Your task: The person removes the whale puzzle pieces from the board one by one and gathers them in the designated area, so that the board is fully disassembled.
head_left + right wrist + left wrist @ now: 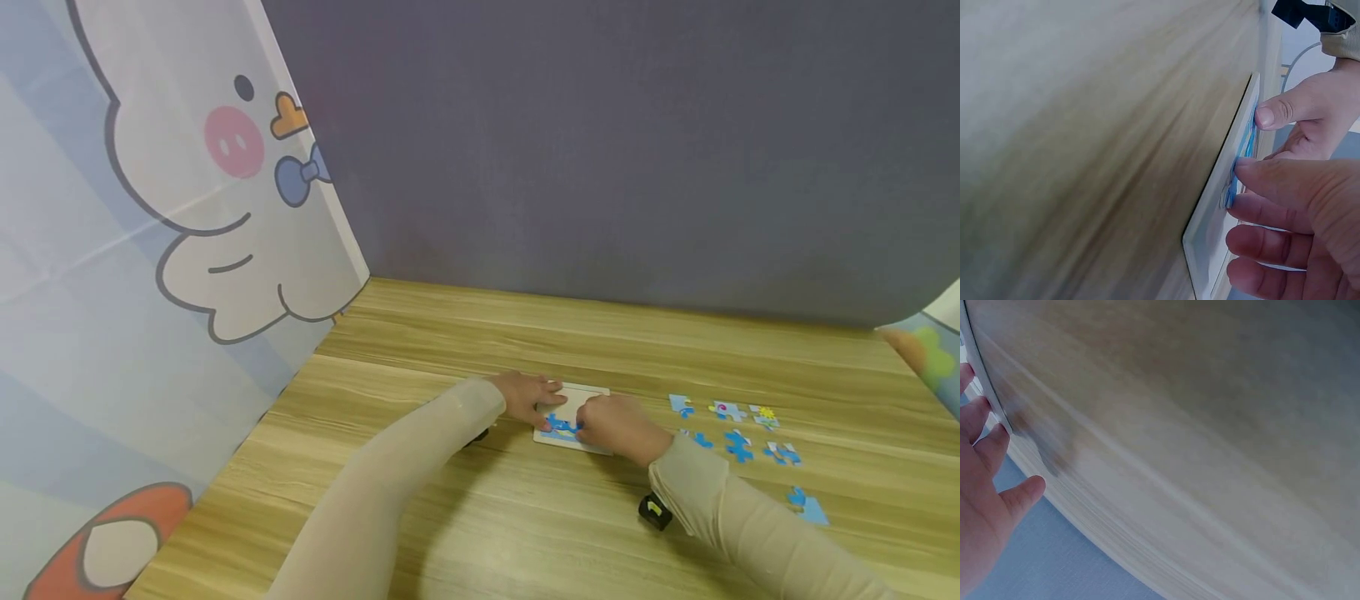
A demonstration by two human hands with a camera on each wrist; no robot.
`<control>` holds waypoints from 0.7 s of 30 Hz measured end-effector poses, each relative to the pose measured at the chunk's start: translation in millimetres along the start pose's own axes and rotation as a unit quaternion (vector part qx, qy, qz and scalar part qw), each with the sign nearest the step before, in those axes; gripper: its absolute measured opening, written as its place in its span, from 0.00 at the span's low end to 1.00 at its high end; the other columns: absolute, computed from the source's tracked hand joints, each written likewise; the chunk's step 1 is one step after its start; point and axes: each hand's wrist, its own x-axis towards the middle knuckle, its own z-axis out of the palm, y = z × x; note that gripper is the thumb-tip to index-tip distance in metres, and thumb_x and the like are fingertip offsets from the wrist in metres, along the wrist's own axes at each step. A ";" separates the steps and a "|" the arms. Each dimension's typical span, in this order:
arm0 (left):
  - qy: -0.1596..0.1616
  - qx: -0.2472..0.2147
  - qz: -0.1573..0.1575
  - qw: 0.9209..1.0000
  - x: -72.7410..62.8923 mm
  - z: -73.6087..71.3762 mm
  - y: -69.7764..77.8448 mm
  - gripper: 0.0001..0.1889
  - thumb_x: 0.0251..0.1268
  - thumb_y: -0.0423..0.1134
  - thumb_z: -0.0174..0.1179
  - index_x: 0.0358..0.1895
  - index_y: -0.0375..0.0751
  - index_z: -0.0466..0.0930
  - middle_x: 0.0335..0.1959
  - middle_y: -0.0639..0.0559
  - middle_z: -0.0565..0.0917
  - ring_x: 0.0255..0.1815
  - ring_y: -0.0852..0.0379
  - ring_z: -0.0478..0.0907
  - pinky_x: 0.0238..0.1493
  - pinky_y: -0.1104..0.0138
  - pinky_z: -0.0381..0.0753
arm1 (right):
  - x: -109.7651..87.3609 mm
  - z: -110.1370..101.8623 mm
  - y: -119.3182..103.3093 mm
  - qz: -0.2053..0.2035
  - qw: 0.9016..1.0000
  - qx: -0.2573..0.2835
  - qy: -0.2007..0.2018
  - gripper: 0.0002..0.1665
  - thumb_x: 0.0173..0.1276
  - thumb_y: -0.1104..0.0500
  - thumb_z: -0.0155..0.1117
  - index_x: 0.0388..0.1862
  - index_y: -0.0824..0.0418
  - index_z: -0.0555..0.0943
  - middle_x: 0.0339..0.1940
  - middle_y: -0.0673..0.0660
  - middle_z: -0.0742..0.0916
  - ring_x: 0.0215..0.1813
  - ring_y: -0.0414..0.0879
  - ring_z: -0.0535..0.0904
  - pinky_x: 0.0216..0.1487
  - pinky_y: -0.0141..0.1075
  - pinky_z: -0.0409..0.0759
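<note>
A white puzzle tray [576,402] lies on the wooden table, with blue puzzle pieces [557,424] along its near side. My left hand [527,398] rests at the tray's left side, fingers spread, and in the right wrist view its thumb [1265,117] presses the blue pieces. From the right, my right hand [621,427] reaches over the tray's near part. Its thumb and forefinger pinch a blue puzzle piece [1230,195] right at the tray surface. The fingers partly cover that piece. Only the tray's edge and my left fingers [991,447] show in the left wrist view.
Right of the tray lie several loose puzzle pieces, among them a blue one [738,446], one with a yellow sun [765,415] and a light-blue one [812,510] nearer me. A dark panel [600,167] stands behind the table, and a cartoon-printed cloth [187,275] hangs at left.
</note>
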 end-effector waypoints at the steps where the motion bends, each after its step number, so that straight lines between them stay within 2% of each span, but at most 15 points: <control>1: -0.001 0.002 0.000 1.000 0.7 0.1 -0.1 0.36 0.68 0.60 0.51 0.76 0.59 0.52 0.77 0.59 0.45 0.77 0.57 0.43 0.72 0.55 0.50 | 0.1 -0.4 -0.3 0.004 1.000 0.005 -0.004 0.08 0.59 0.56 0.71 0.22 0.55 0.83 0.20 0.46 0.82 0.23 0.37 0.72 0.22 0.37 0.74; 6: 0.001 0.001 0.006 1.000 1.7 0.5 -1.1 0.36 0.68 0.60 0.51 0.76 0.58 0.52 0.77 0.58 0.46 0.77 0.57 0.44 0.72 0.57 0.50 | 0.7 -0.7 -0.3 0.023 0.999 0.031 -0.026 0.05 0.59 0.56 0.71 0.29 0.57 0.86 0.26 0.49 0.86 0.28 0.42 0.80 0.27 0.41 0.80; 11: 0.006 -0.005 0.011 1.000 1.7 0.6 -1.7 0.36 0.68 0.60 0.51 0.76 0.57 0.52 0.77 0.58 0.46 0.77 0.56 0.44 0.72 0.56 0.51 | 1.5 -1.1 0.6 0.036 0.997 0.049 -0.037 0.07 0.59 0.56 0.71 0.33 0.58 0.86 0.32 0.51 0.87 0.33 0.46 0.83 0.33 0.44 0.81; 16: 0.006 -0.003 0.007 1.000 1.9 0.2 -1.7 0.36 0.68 0.60 0.51 0.76 0.57 0.52 0.77 0.59 0.46 0.77 0.57 0.44 0.72 0.56 0.50 | 2.5 -4.2 2.0 0.044 0.996 0.067 -0.034 0.07 0.58 0.57 0.71 0.31 0.58 0.83 0.29 0.49 0.86 0.30 0.44 0.81 0.30 0.42 0.80; 21: 0.006 -0.005 0.009 1.000 0.8 -0.4 -0.8 0.36 0.67 0.60 0.52 0.76 0.57 0.53 0.77 0.59 0.46 0.76 0.57 0.44 0.72 0.56 0.51 | 1.8 -8.0 4.1 0.050 0.992 0.109 -0.035 0.06 0.58 0.59 0.70 0.29 0.56 0.80 0.23 0.47 0.81 0.23 0.40 0.73 0.23 0.37 0.72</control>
